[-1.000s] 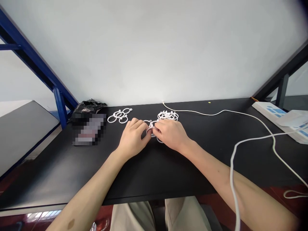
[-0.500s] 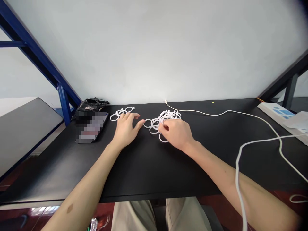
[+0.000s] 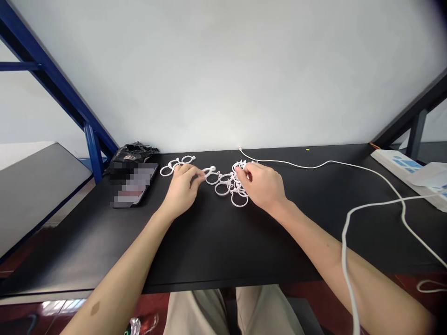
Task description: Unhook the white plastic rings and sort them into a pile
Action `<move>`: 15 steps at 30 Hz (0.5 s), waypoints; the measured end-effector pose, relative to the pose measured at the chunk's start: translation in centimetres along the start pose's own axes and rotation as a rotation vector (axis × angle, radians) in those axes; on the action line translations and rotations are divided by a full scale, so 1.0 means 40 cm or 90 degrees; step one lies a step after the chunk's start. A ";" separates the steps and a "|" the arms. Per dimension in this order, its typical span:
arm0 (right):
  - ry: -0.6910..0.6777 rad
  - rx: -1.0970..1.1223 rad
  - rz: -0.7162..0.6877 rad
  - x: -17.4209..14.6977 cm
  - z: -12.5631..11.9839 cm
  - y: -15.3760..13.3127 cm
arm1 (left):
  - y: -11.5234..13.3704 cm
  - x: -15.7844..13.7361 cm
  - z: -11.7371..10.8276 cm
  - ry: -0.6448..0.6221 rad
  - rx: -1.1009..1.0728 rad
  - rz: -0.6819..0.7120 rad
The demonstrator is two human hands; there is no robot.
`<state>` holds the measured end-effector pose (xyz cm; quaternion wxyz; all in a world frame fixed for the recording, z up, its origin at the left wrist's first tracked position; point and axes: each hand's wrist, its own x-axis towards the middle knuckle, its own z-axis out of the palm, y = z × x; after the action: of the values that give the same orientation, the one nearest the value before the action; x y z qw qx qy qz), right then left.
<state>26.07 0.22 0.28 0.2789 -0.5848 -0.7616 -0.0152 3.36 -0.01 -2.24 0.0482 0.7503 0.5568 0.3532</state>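
My left hand (image 3: 184, 187) pinches a white plastic ring with a small round knob (image 3: 213, 168) between thumb and fingers, just above the black table. Close behind that hand, several similar white rings (image 3: 166, 171) lie in a small group. A larger heap of white rings (image 3: 239, 200) overlaps in the middle of the table, its rings reaching toward my left hand. My right hand (image 3: 262, 185) rests at the right side of this heap with its fingers curled together; what they hold, if anything, is hidden behind the hand.
A phone (image 3: 148, 179), partly blurred out, and a crumpled black plastic bag (image 3: 134, 152) lie at the left. A white cable (image 3: 324, 164) runs across the right side and over my right forearm. A white box with blue markings (image 3: 401, 163) sits far right.
My left hand has gone from open fingers to a pinch on a white ring. My right hand has shifted slightly right, uncovering more of the heap.
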 end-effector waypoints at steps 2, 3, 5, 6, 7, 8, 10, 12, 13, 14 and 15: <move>0.008 0.042 -0.071 -0.009 0.005 -0.009 | 0.030 -0.003 -0.009 -0.086 -0.200 -0.012; -0.001 0.059 -0.104 -0.013 0.008 -0.014 | 0.042 -0.005 -0.013 -0.131 -0.270 -0.030; -0.032 0.074 -0.142 -0.019 0.013 -0.023 | 0.056 -0.008 -0.019 -0.190 -0.367 -0.058; -0.048 0.071 -0.146 -0.021 0.015 -0.026 | 0.060 -0.009 -0.022 -0.208 -0.391 -0.066; -0.061 0.065 -0.143 -0.022 0.017 -0.029 | 0.062 -0.011 -0.023 -0.218 -0.404 -0.070; -0.070 0.059 -0.138 -0.022 0.018 -0.031 | 0.063 -0.012 -0.024 -0.223 -0.402 -0.071; -0.079 0.052 -0.132 -0.024 0.020 -0.032 | 0.064 -0.015 -0.021 -0.205 -0.342 -0.039; -0.087 0.055 -0.146 -0.027 0.022 -0.034 | 0.067 -0.018 -0.011 -0.147 -0.212 0.037; -0.095 0.057 -0.160 -0.029 0.022 -0.035 | 0.068 -0.020 -0.005 -0.109 -0.140 0.078; -0.104 0.058 -0.174 -0.031 0.023 -0.038 | 0.069 -0.020 0.001 -0.072 -0.077 0.111; -0.113 0.059 -0.188 -0.033 0.024 -0.041 | 0.070 -0.021 0.006 -0.040 -0.032 0.133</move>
<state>24.43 -1.13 -0.61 0.2317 -0.4525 -0.8606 0.0307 5.62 -1.70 -1.51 0.0476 0.8135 0.4647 0.3465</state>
